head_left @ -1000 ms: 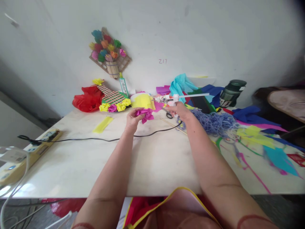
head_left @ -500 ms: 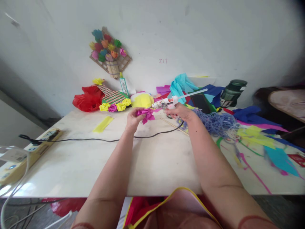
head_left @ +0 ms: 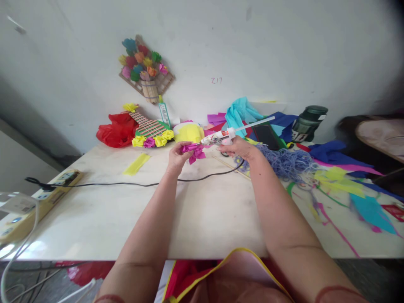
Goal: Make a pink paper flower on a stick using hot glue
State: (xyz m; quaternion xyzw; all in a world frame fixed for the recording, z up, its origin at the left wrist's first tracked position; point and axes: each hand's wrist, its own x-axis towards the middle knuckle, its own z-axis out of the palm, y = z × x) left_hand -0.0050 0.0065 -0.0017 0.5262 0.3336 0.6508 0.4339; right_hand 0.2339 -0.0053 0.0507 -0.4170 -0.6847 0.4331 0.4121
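My left hand [head_left: 175, 158] is closed round a magenta crepe-paper flower [head_left: 193, 152], held just above the pale table [head_left: 202, 214]. My right hand [head_left: 237, 148] grips a white glue gun [head_left: 222, 135] with a glue stick jutting out behind it to the upper right. The gun's nozzle points left and touches the top of the flower. The gun's black cord [head_left: 132, 184] trails left across the table to a yellow power strip [head_left: 41, 197].
A woven craft with yellow and pink paper flowers [head_left: 150, 134], a red bag [head_left: 117, 129] and a yellow paper dome [head_left: 188, 133] sit at the back. Blue yarn [head_left: 285, 160], coloured paper scraps [head_left: 344, 172], a yellow strip [head_left: 136, 164] and a dark jar [head_left: 307, 122] lie around.
My right hand has tilted the glue gun and brought its nozzle leftward down onto the flower. The left hand has kept the flower almost still.
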